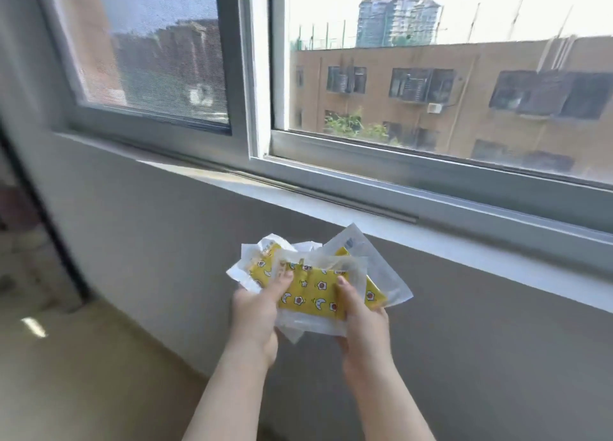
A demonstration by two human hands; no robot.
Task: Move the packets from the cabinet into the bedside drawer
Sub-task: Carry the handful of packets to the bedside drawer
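The fanned bundle of clear plastic packets with yellow patterned inserts lay crosswise between the left hand and right hand, each gripping one end, thumbs on top

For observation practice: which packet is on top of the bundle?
The front packet, between left hand and right hand: its yellow face shows almost whole; others peek behind.
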